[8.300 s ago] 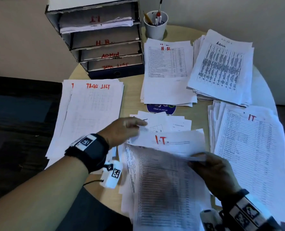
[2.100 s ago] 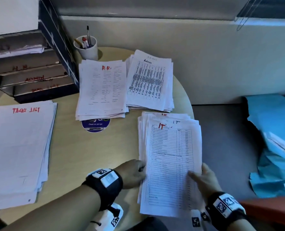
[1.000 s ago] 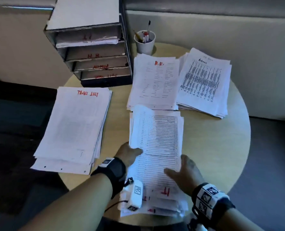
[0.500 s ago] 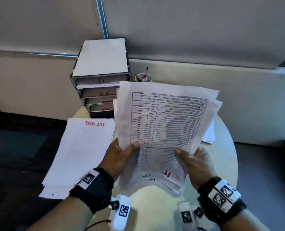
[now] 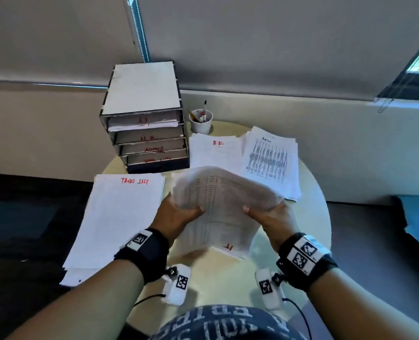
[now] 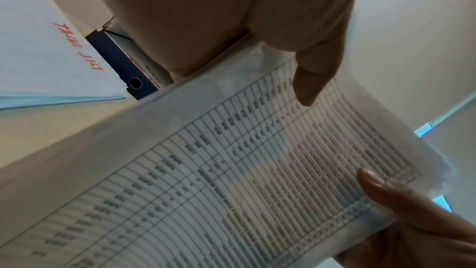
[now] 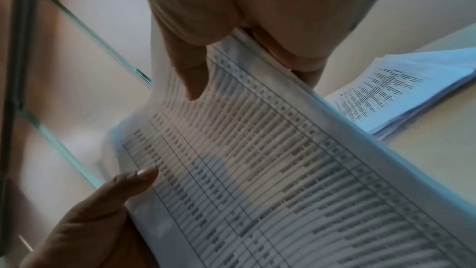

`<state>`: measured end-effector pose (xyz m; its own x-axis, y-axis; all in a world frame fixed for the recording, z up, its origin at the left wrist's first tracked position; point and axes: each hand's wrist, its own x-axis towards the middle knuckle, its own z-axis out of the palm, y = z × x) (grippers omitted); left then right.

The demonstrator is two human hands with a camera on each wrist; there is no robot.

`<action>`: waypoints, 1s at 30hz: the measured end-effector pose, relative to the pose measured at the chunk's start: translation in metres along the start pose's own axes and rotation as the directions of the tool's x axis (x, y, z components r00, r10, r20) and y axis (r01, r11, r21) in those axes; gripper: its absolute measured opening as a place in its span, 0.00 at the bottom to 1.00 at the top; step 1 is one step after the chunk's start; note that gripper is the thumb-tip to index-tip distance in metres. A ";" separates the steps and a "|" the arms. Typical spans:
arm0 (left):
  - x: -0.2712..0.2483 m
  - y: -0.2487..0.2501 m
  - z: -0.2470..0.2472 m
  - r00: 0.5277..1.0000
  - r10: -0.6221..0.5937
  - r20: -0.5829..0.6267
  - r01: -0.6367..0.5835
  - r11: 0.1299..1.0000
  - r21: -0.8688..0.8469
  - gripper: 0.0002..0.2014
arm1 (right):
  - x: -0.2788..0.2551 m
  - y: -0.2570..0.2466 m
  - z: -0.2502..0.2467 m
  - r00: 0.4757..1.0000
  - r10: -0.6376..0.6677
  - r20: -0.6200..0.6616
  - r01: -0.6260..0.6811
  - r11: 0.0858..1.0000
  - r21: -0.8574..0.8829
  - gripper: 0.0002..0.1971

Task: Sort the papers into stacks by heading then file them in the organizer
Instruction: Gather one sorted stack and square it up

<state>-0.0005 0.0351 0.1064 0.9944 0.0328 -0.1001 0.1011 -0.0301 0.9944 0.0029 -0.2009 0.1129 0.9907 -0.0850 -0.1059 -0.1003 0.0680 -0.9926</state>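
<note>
I hold the thick stack of white printed table sheets marked "IT" in red point(image 5: 224, 212) up off the round pale wooden table point(image 5: 309, 231), one hand on each side edge. My left hand point(image 5: 176, 218) grips the left edge, thumb on the top sheet and fingers curled underneath; my right hand point(image 5: 273, 218) grips the right edge the same way. The stack bows upward between them, its far end drooping toward the table and its red heading at the end nearest me. In the left wrist view my thumb point(image 6: 313, 80) presses on the printed grid.

The dark four-shelf paper organizer with red handwritten labels point(image 5: 147, 141) stands at the far left of the table, some sheets already in its top shelf. Just in front of it lies the white stack headed "TASK LIST" point(image 5: 115, 217). To its right lie the "H.R." stack point(image 5: 215, 153) and the "Admin" stack point(image 5: 272, 163), side by side, with a white cup of pens point(image 5: 200, 123) behind them.
</note>
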 end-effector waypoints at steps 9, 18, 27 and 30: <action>0.001 -0.020 0.003 0.992 -0.123 0.016 0.123 0.992 0.011 0.19 | 0.001 0.030 0.002 0.983 0.178 0.043 -0.175 0.983 -0.060 0.15; 0.015 -0.005 -0.011 0.990 -0.137 -0.034 0.098 0.839 -0.535 0.20 | 0.008 0.042 -0.041 0.975 0.218 0.037 -0.218 0.976 -0.020 0.13; 0.012 -0.012 0.003 0.905 -0.396 0.158 0.360 0.513 -0.779 0.22 | 0.004 0.016 -0.022 0.997 0.080 -0.018 -0.059 0.857 0.513 0.20; 0.008 -0.016 -0.003 0.906 -0.385 0.175 0.354 0.464 -0.812 0.18 | 0.007 0.010 -0.027 0.996 0.089 -0.005 -0.078 0.892 0.444 0.17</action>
<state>0.0054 0.0385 0.0895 0.8674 -0.1333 -0.4795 0.3745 0.8092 0.4526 0.0061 -0.2280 0.1009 0.9773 -0.0833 -0.1946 -0.1261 0.5092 -0.8514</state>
